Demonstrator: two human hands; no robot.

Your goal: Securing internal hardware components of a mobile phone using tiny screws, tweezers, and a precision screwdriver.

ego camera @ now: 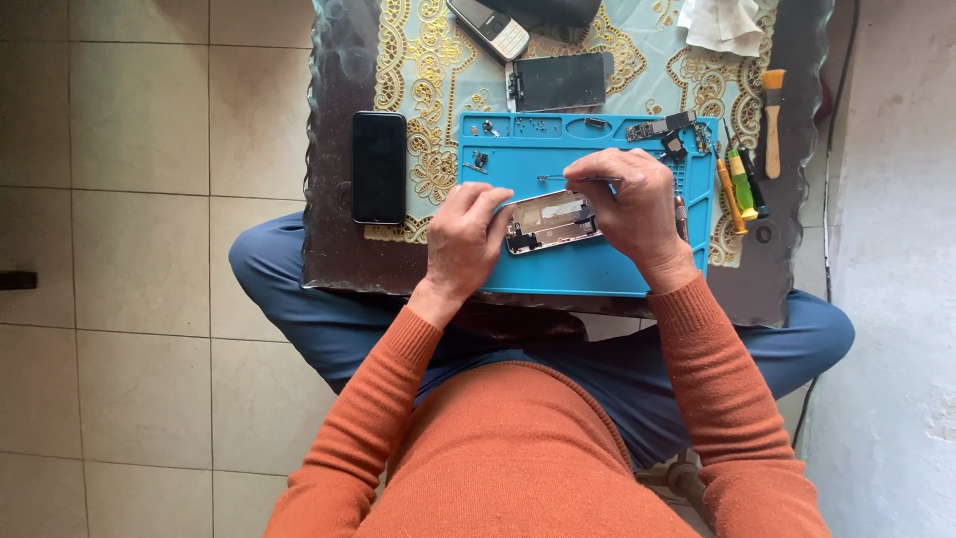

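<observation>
On the near half of the blue repair mat [558,274], an opened smartphone body [554,220] lies with its bare insides up, held between both hands. The left hand [466,237] curls over the phone's left end, fingers bent down onto its edge, apparently to pin it flat so it cannot slide. The right hand [630,204] arches over the phone's right end and pinches a thin pair of tweezers [570,179], whose tip points left just beyond the phone's far edge; the fingers are closed round the tool, palm down, wrist resting near the mat for steadiness, it seems.

Farther out, the mat's far edge carries shallow compartments with tiny screws [538,127] and small dark parts [665,130], kept apart from the work so they stay sorted. Left of the mat a black smartphone [379,166] lies face up on the lace cloth [418,80], well apart from the hands. To the right, off the mat, lie screwdrivers with orange and green handles [739,182] and a wooden-handled brush [773,108].

At the far edge of the glass tabletop [329,249] sit a detached dark screen panel [558,82], an old keypad phone [488,27] and a crumpled white cloth [722,25]. Nothing lies between the hands and the phone; the right hand hides the phone's right end.
</observation>
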